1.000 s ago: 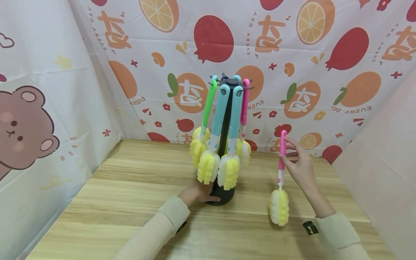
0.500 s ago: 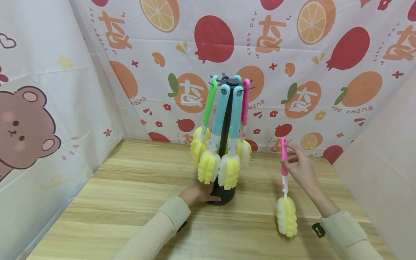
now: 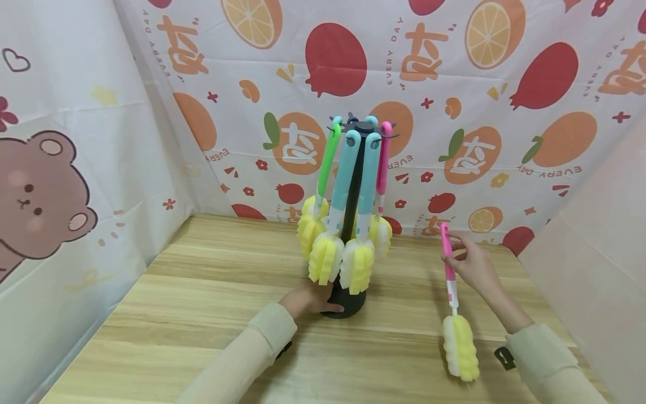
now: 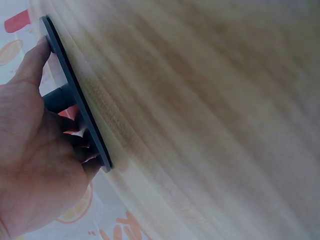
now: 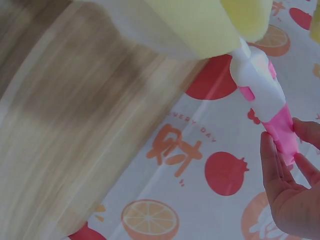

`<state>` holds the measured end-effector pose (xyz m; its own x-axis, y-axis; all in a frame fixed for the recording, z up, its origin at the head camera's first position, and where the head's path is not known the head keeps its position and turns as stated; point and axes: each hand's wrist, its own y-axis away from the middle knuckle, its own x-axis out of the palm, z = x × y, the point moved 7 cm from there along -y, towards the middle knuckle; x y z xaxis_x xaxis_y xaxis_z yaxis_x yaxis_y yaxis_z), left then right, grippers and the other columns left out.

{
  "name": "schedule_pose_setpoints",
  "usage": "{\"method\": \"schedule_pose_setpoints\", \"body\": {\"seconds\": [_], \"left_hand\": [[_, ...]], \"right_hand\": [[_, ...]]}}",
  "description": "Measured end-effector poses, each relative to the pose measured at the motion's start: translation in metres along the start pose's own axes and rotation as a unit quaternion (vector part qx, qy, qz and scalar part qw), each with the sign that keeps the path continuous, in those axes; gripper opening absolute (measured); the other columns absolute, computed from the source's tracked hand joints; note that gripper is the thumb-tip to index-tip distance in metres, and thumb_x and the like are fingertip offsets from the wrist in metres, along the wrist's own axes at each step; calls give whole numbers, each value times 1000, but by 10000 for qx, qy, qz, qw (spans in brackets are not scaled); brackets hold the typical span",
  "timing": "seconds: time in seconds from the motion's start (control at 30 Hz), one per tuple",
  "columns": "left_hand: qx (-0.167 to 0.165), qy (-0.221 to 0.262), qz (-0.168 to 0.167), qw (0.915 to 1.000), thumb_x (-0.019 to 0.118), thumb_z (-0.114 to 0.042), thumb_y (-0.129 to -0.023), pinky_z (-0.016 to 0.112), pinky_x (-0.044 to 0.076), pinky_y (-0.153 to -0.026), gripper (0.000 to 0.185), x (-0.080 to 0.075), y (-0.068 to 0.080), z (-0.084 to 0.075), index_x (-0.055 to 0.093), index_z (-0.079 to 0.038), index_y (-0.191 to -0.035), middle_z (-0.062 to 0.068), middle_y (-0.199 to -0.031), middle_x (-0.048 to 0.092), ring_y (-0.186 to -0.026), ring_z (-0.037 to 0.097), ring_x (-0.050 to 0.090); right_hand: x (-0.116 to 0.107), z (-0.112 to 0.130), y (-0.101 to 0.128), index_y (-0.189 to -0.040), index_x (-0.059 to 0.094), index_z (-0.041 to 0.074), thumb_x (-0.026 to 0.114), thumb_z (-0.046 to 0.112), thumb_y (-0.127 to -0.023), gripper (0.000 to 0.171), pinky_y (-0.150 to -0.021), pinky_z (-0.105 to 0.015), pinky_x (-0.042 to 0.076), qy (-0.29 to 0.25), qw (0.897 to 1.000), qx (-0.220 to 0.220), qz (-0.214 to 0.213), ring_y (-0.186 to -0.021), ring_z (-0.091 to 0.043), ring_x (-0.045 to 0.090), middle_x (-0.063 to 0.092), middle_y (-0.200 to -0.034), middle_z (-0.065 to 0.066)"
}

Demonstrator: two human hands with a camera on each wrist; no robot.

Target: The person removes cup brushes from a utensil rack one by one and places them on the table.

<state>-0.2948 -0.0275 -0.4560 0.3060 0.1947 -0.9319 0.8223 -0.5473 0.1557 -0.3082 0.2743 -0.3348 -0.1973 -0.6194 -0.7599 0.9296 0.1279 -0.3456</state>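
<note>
Well, hands far apart over wooden worktop (image 3: 217,275). Left hand (image 3: 309,299) grips round foot (image 3: 351,304) of black stand (image 3: 348,224), which stands between worktop's left and right edges. Right hand (image 3: 473,266) pinches pink sponge brush (image 3: 452,294) by handle, fat sponge end down, toward right edge. Green brush (image 3: 327,163), blue brushes (image 3: 345,174) and other pink brush (image 3: 383,168) hang from stand's top.

Screened tabletop booth; the kind of room around it cannot be determined. The wood-grain tabletop (image 3: 166,314) is bounded at the rear by a creased fabric backdrop (image 3: 373,73), printed with oranges (image 3: 487,32), red fruits (image 3: 335,59) and "EVERY DAY" lettering (image 3: 390,59); at left by a white drape (image 3: 113,157) bearing a cartoon bear (image 3: 42,193); at right by a plain pale screen (image 3: 598,241).
</note>
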Motion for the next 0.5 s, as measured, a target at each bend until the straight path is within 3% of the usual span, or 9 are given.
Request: {"method": "schedule_pose_setpoints", "body": {"seconds": [0.2, 0.5], "left_hand": [[-24, 39, 53, 10000, 60, -50, -84, 38, 15, -107, 94, 2, 0, 1, 12, 5, -143, 21, -146, 16, -134, 30, 14], [-10, -101, -22, 9999, 61, -52, -82, 39, 15, -107, 96, 1, -1, 1, 12, 4, -143, 19, -146, 16, -134, 30, 13]], "right_hand": [[8, -10, 1, -127, 45, 0, 68, 1, -80, 53, -54, -36, 52, 61, 9990, 115, 436, -74, -36, 62, 61, -97, -27], [21, -30, -1, -130, 41, -3, 66, -1, -80, 56, -51, -29, 50, -167, 9952, 410, 878, -68, -25, 63, 59, -95, -28]]}}
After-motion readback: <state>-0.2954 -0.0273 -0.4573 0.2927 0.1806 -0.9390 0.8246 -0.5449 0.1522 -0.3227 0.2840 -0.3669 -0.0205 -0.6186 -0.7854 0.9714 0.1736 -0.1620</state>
